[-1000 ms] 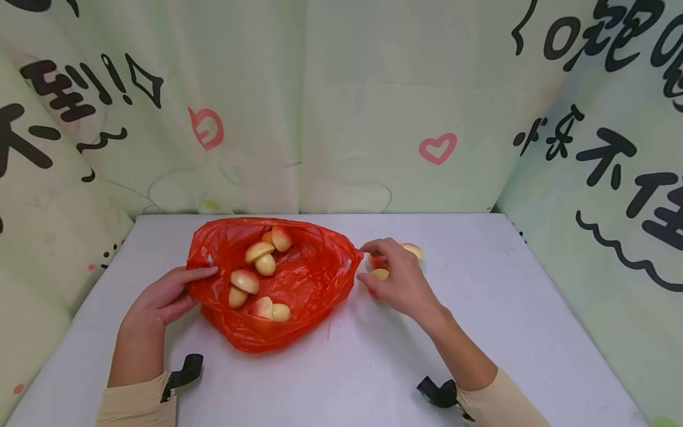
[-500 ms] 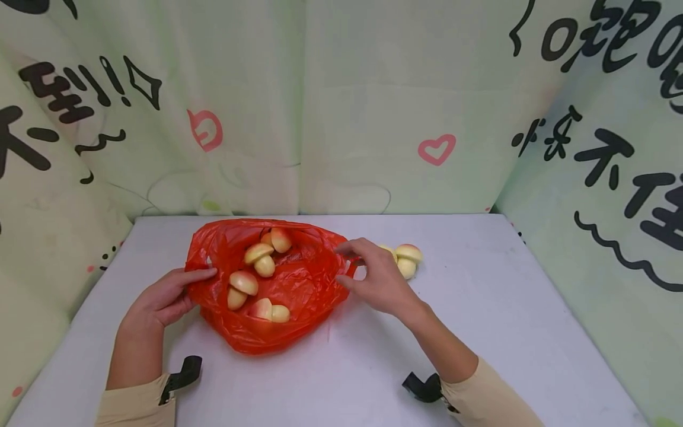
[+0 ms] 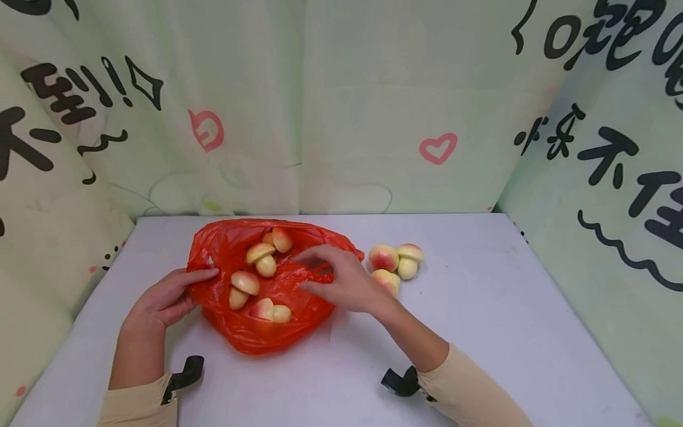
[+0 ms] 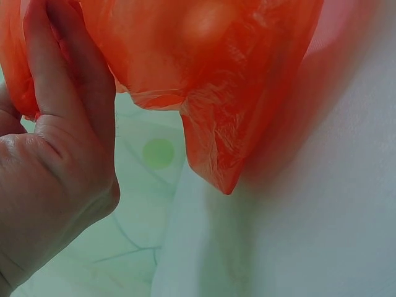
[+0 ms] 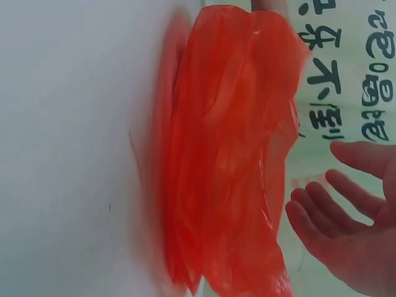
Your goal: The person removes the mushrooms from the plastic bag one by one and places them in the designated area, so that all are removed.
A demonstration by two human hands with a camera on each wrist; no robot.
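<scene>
Mushrooms (image 3: 263, 261) distinct, head view only

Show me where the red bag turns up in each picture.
Head: red bag just left of centre, lower half.
Left wrist: red bag across the top, one corner pointing down.
Right wrist: red bag through the middle, nearly top to bottom.
Shared landmark: white table, visible in all three.

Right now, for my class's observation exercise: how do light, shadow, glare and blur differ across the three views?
Head view: soft, fairly even light, with the bag and mushrooms fairly clear; left wrist view: dimmer, greenish, a reddish shadow on the table, a pale shape blurred through the bag; right wrist view: slightly hazy, thin glints along the bag's folds.
</scene>
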